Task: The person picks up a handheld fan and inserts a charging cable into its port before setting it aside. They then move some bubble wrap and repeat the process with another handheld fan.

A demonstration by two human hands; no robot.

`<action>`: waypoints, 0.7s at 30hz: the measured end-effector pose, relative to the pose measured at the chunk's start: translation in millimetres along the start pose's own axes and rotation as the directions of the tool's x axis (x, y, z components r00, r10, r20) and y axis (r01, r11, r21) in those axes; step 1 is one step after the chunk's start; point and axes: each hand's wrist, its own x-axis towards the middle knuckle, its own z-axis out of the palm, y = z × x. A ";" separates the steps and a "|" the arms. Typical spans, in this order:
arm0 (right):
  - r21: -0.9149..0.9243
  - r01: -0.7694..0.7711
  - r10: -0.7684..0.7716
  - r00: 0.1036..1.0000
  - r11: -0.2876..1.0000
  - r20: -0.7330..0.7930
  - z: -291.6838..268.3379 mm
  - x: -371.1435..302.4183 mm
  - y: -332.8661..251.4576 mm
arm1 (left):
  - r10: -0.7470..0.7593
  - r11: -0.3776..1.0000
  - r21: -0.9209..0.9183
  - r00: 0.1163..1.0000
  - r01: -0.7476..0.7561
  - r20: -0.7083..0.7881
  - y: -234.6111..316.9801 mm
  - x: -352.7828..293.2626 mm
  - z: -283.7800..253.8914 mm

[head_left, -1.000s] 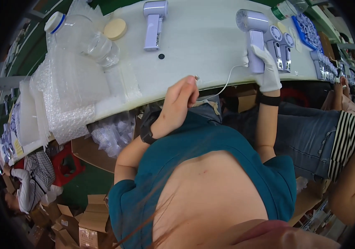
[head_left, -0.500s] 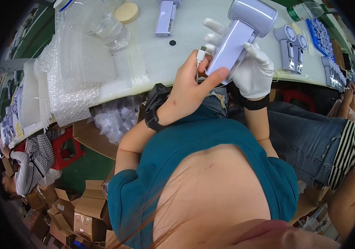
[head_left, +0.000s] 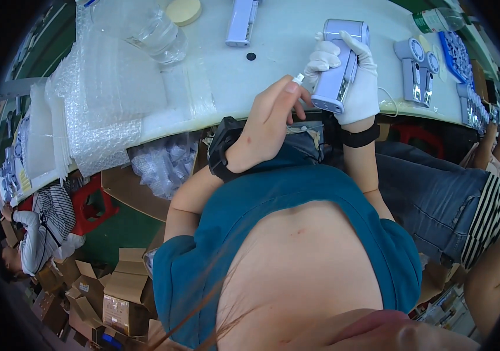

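Note:
My right hand (head_left: 362,90), in a white glove, is closed round a lilac handheld fan (head_left: 333,86). The fan's round head points away from me, and the end of its handle faces me, tilted up a little. In my bare left hand (head_left: 268,123), thumb and finger pinch the white plug of a charging cable (head_left: 298,79). That plug is close beside the fan's handle but apart from it. A thin white cable loop (head_left: 391,100) shows right of the glove; where the rest of the cable runs is hidden.
Clear bubble-wrap bags (head_left: 106,111) and a large water bottle (head_left: 156,44) stand left. Further back are a round beige disc (head_left: 184,11), another lilac device (head_left: 242,23) and a black dot (head_left: 251,57). Several fans (head_left: 412,70) and a blue tray (head_left: 453,52) are right; people sit both sides.
My right hand has drawn the fan lower and turned its handle end toward me. My left hand has let go of the handle, keeping the cable plug.

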 end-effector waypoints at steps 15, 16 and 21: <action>-0.010 -0.036 0.032 0.967 0.999 -0.254 -8.6 22.7 5.0 | -0.057 0.932 0.363 0.987 -0.001 0.147 11.4 4.5 -10.7; -0.030 -0.039 0.030 0.969 0.999 -0.246 -9.0 24.0 5.7 | -0.057 0.930 0.368 0.988 0.001 0.143 10.4 5.7 -11.2; -0.074 -0.031 0.010 0.966 0.997 -0.260 -8.6 29.8 6.8 | -0.061 0.902 0.432 0.990 0.002 0.124 11.1 11.9 -13.9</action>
